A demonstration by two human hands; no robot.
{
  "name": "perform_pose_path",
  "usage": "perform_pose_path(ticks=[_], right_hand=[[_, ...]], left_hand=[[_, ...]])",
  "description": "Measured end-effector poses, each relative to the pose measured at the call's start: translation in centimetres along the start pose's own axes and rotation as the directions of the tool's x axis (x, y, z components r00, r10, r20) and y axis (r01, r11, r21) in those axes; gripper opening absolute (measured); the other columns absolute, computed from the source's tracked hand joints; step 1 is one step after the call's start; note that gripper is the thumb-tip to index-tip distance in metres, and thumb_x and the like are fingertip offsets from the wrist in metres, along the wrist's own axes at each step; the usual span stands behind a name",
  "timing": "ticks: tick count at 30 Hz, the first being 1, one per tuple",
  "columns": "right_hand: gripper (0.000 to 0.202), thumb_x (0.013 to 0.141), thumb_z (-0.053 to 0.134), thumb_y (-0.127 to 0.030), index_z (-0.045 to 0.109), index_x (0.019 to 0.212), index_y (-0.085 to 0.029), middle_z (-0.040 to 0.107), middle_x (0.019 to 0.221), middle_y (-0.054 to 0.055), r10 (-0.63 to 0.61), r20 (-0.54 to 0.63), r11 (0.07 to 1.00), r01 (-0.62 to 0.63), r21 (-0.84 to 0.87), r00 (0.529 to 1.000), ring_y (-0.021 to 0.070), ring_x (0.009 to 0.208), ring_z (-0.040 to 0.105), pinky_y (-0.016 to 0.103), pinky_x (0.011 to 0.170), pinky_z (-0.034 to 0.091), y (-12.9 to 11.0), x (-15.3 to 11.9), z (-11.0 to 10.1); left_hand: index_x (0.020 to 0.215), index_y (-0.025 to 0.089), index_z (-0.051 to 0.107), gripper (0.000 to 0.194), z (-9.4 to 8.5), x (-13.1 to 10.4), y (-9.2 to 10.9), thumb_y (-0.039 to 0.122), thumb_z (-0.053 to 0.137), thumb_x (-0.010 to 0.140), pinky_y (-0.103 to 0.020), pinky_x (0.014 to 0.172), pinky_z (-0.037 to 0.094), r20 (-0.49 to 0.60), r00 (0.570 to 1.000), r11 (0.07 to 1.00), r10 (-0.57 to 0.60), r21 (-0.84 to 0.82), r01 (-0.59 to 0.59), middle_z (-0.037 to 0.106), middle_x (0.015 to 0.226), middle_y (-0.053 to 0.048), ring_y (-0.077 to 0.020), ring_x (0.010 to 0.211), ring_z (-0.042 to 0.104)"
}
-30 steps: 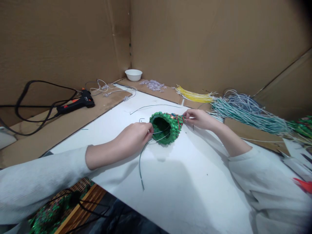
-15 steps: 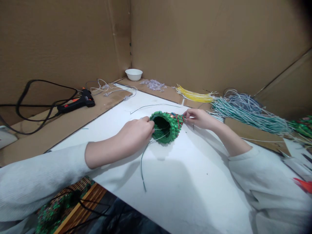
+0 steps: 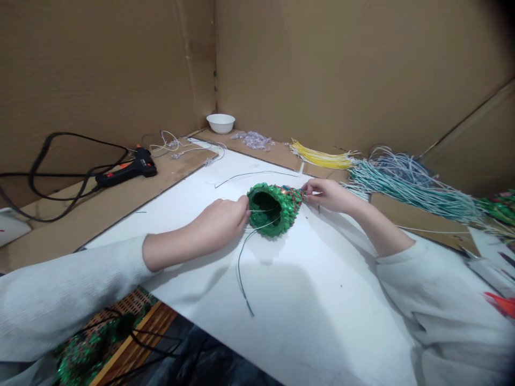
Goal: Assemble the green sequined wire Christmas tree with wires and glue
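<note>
Brown cardboard walls (image 3: 362, 69) fill the top of the frame, meeting in a corner above a white board (image 3: 281, 300) that spreads across the middle and bottom. At the lower left, the person's left sleeve (image 3: 80, 292) partly covers a woven basket (image 3: 134, 308) with green tinsel (image 3: 82, 354) in it. A teal wire bundle (image 3: 410, 190) lies at the right, beyond the right forearm, against a tangled blue-grey bundle (image 3: 402, 165).

At the centre, a green tinsel cone (image 3: 288, 206) lies on its side on the board, its dark opening facing the lower left. The left hand (image 3: 221, 220) is closed at the opening's left side, fingertips pinching a pale strand (image 3: 262, 210) that runs inside; whether it touches the rim cannot be told. The right hand (image 3: 324, 194) pinches the cone's narrow end, hiding the tip.

A black glue gun (image 3: 127, 170) rests at the left, near its looped cord. Yellow wires (image 3: 322, 156) lie right of upper centre, a white bowl (image 3: 221, 124) stands below the corner, and small clear pieces (image 3: 255, 140) are heaped beside it. Thin green wires (image 3: 240, 271) trail from the opening onto the board.
</note>
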State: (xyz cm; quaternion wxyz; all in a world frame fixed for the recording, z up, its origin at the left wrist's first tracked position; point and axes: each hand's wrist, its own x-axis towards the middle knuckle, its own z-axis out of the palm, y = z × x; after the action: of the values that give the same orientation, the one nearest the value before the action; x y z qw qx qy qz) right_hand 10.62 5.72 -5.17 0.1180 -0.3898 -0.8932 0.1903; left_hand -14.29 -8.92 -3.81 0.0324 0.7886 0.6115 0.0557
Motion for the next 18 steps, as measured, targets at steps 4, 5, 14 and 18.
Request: perform_pose_path(ticks=[4,5,14,18], right_hand=[[0.017,0.073,0.05,-0.029,0.04,0.062,-0.021,0.065,0.092,0.008,-0.004,-0.001,1.0,0.004,-0.005,1.0,0.0176,0.079,0.058,0.029,0.071,0.045,0.0,0.0,0.0],[0.018,0.073,0.051,-0.029,0.04,0.063,-0.021,0.065,0.092,0.007,-0.004,0.0,1.0,0.004,-0.006,1.0,0.0175,0.079,0.058,0.029,0.071,0.045,0.0,0.0,0.0],[0.016,0.072,0.051,-0.027,0.04,0.063,-0.02,0.064,0.092,0.007,-0.008,-0.002,1.0,0.008,-0.004,1.0,0.0172,0.079,0.057,0.028,0.071,0.044,0.1,0.1,0.1],[0.015,0.073,0.05,-0.026,0.04,0.063,-0.02,0.065,0.091,0.007,0.004,0.002,1.0,-0.004,-0.021,1.0,0.0164,0.078,0.057,0.027,0.07,0.043,-0.1,0.1,0.1]], left_hand=[[0.069,0.018,0.054,0.025,-0.9,0.5,-0.1,0.027,0.037,0.085,-0.026,0.051,0.036,0.05,0.999,0.983,0.006,-0.183,0.004,0.063,0.057,-0.004,-0.0167,0.053,0.058],[0.068,0.018,0.056,0.024,-1.3,0.6,-0.1,0.027,0.04,0.084,-0.025,0.052,0.037,0.085,0.996,0.968,0.004,-0.251,0.017,0.062,0.053,-0.002,-0.0153,0.05,0.057],[0.061,0.019,0.056,0.016,-0.4,0.9,0.3,0.027,0.051,0.073,-0.023,0.047,0.04,0.308,0.95,0.881,0.046,-0.461,0.107,0.056,0.04,0.003,-0.0116,0.035,0.051],[0.061,0.019,0.055,0.02,0.0,0.8,0.2,0.026,0.046,0.077,-0.025,0.049,0.036,0.141,0.988,0.968,0.056,-0.251,-0.019,0.06,0.052,-0.002,-0.0154,0.048,0.055]])
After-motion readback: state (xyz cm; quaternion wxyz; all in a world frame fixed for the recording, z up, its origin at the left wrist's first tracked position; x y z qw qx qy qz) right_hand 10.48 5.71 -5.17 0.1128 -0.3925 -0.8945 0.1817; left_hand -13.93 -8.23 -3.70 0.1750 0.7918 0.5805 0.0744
